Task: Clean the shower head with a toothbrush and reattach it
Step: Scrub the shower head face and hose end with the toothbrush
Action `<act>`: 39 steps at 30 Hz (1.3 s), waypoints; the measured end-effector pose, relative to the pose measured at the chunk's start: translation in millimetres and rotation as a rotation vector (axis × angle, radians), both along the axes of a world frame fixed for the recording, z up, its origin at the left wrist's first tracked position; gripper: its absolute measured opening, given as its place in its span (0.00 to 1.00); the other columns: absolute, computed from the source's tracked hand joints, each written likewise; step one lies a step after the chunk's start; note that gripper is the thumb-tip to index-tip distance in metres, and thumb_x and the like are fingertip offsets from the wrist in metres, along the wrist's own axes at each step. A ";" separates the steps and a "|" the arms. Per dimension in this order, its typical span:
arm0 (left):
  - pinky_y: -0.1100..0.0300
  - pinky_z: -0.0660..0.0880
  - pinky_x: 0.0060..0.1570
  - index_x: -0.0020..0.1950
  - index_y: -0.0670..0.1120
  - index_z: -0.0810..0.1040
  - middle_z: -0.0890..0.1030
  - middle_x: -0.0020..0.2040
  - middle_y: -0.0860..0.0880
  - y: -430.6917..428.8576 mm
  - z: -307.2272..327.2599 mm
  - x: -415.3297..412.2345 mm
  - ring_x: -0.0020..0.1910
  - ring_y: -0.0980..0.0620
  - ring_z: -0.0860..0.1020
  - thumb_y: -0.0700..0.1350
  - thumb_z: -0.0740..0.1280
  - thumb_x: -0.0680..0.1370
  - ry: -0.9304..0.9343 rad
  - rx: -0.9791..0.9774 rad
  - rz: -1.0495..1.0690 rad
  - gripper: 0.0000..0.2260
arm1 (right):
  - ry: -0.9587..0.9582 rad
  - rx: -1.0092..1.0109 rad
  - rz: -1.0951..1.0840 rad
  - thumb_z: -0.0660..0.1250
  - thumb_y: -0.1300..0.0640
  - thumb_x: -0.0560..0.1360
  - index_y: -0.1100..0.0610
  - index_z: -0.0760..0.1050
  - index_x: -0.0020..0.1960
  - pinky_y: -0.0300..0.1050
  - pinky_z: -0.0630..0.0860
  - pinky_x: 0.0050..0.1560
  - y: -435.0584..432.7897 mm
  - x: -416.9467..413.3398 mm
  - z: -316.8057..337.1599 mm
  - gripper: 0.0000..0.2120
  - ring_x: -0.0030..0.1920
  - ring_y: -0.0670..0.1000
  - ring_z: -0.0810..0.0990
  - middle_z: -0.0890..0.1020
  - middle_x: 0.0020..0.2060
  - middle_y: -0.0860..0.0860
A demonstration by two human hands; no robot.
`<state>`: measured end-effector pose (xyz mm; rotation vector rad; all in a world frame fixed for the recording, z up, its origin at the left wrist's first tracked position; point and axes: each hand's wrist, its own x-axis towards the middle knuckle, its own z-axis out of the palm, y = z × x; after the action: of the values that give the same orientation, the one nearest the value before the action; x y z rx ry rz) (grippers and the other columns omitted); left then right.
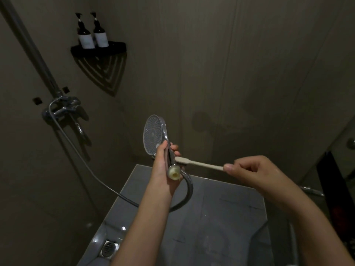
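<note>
Left hand (163,166) grips shower head (153,134); right hand (247,169) holds toothbrush (199,164).

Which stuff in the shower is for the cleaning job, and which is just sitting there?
For the job:
shower head, in the left hand
toothbrush, in the right hand
hose

Just sitting there:
two pump bottles on the corner shelf
tap
floor drain
</note>
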<state>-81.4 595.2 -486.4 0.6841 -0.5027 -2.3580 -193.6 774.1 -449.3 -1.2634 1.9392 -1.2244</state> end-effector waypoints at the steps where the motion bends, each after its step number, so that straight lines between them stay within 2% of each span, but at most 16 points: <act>1: 0.73 0.67 0.20 0.39 0.48 0.71 0.74 0.25 0.55 0.0 0.4 -1.2 0.20 0.62 0.72 0.50 0.61 0.79 0.006 0.013 -0.001 0.10 | -0.002 0.001 0.016 0.66 0.41 0.69 0.56 0.67 0.26 0.37 0.57 0.28 -2.8 3.1 0.2 0.22 0.28 0.46 0.60 0.62 0.25 0.49; 5: 0.72 0.65 0.18 0.40 0.48 0.70 0.74 0.25 0.55 -0.2 1.9 -3.8 0.20 0.62 0.72 0.50 0.60 0.79 0.015 0.012 -0.010 0.10 | 0.010 0.028 0.058 0.66 0.41 0.69 0.55 0.67 0.27 0.40 0.56 0.29 -6.4 6.5 -1.5 0.21 0.28 0.48 0.60 0.61 0.25 0.51; 9: 0.71 0.66 0.21 0.40 0.49 0.71 0.74 0.26 0.55 -0.3 -0.9 0.6 0.21 0.62 0.72 0.51 0.61 0.79 -0.002 -0.011 -0.019 0.10 | -0.003 0.082 0.074 0.68 0.39 0.70 0.55 0.67 0.27 0.44 0.56 0.30 -2.3 -0.6 -3.6 0.24 0.30 0.52 0.59 0.61 0.26 0.53; 13: 0.71 0.67 0.21 0.38 0.49 0.72 0.74 0.28 0.55 1.3 -2.4 3.1 0.22 0.62 0.72 0.51 0.61 0.79 -0.016 -0.014 -0.013 0.11 | 0.002 0.101 0.096 0.66 0.35 0.66 0.54 0.67 0.26 0.44 0.56 0.30 -3.3 -1.8 -8.0 0.25 0.29 0.52 0.59 0.61 0.26 0.52; 17: 0.72 0.65 0.18 0.37 0.48 0.71 0.74 0.25 0.55 0.4 6.4 1.6 0.20 0.62 0.73 0.49 0.60 0.80 -0.026 0.047 0.030 0.12 | 0.033 0.073 0.024 0.69 0.38 0.69 0.56 0.66 0.25 0.41 0.57 0.29 7.4 -13.6 -4.5 0.26 0.28 0.49 0.61 0.62 0.24 0.51; 20: 0.72 0.62 0.16 0.36 0.46 0.71 0.75 0.25 0.52 -0.5 10.9 4.4 0.18 0.60 0.72 0.45 0.62 0.79 -0.009 0.195 0.101 0.11 | 0.077 -0.017 -0.017 0.66 0.44 0.69 0.56 0.72 0.27 0.35 0.61 0.29 14.9 -18.4 4.9 0.19 0.27 0.43 0.65 0.67 0.24 0.47; 24: 0.71 0.65 0.15 0.38 0.41 0.73 0.76 0.32 0.46 -1.4 7.6 5.6 0.14 0.56 0.70 0.39 0.64 0.78 0.040 0.440 0.199 0.08 | 0.089 -0.117 0.044 0.66 0.48 0.69 0.54 0.82 0.40 0.33 0.70 0.34 3.7 -1.0 10.2 0.10 0.32 0.41 0.75 0.81 0.32 0.50; 26: 0.70 0.66 0.14 0.36 0.40 0.72 0.77 0.26 0.44 -1.5 4.5 2.0 0.14 0.55 0.71 0.38 0.62 0.79 0.000 0.461 0.208 0.11 | 0.134 -0.130 0.053 0.67 0.52 0.72 0.51 0.82 0.44 0.38 0.76 0.40 -4.0 7.1 4.9 0.06 0.39 0.42 0.80 0.84 0.38 0.47; 28: 0.71 0.64 0.14 0.34 0.40 0.73 0.76 0.21 0.43 0.9 3.9 -0.6 0.13 0.56 0.70 0.38 0.62 0.78 -0.029 0.445 0.186 0.12 | 0.188 -0.155 0.022 0.68 0.54 0.74 0.48 0.82 0.45 0.45 0.78 0.44 -9.4 11.4 -2.1 0.04 0.42 0.44 0.81 0.83 0.39 0.45; 30: 0.72 0.63 0.15 0.32 0.41 0.74 0.77 0.22 0.43 1.6 2.2 -3.5 0.14 0.57 0.69 0.39 0.65 0.77 -0.048 0.420 0.180 0.13 | 0.222 -0.169 -0.028 0.67 0.48 0.73 0.46 0.81 0.45 0.51 0.79 0.45 -13.1 13.9 -7.0 0.04 0.42 0.44 0.82 0.83 0.39 0.44; 32: 0.72 0.63 0.16 0.29 0.42 0.76 0.77 0.23 0.43 1.0 1.2 -6.3 0.14 0.56 0.70 0.39 0.67 0.76 -0.059 0.412 0.197 0.14 | 0.260 -0.190 -0.068 0.64 0.41 0.71 0.44 0.79 0.46 0.55 0.79 0.44 -16.5 16.4 -10.3 0.11 0.41 0.44 0.82 0.83 0.38 0.44; 35: 0.72 0.64 0.15 0.36 0.42 0.76 0.78 0.23 0.43 2.1 1.6 -8.2 0.15 0.56 0.71 0.41 0.67 0.76 -0.047 0.421 0.187 0.09 | 0.341 -0.217 -0.136 0.61 0.38 0.70 0.43 0.78 0.46 0.53 0.79 0.41 -18.3 18.3 -13.5 0.13 0.39 0.43 0.82 0.83 0.36 0.43; 39: 0.71 0.64 0.16 0.35 0.39 0.75 0.77 0.25 0.44 3.3 1.5 -4.9 0.15 0.56 0.69 0.38 0.65 0.76 -0.034 0.443 0.140 0.10 | 0.381 -0.249 -0.185 0.65 0.43 0.73 0.44 0.79 0.45 0.52 0.79 0.40 -13.1 14.3 -15.7 0.07 0.39 0.42 0.82 0.83 0.36 0.41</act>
<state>-86.4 598.5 -484.9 0.9244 0.0624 -2.3435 -179.2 761.0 -465.0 -1.5646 2.2681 -1.4360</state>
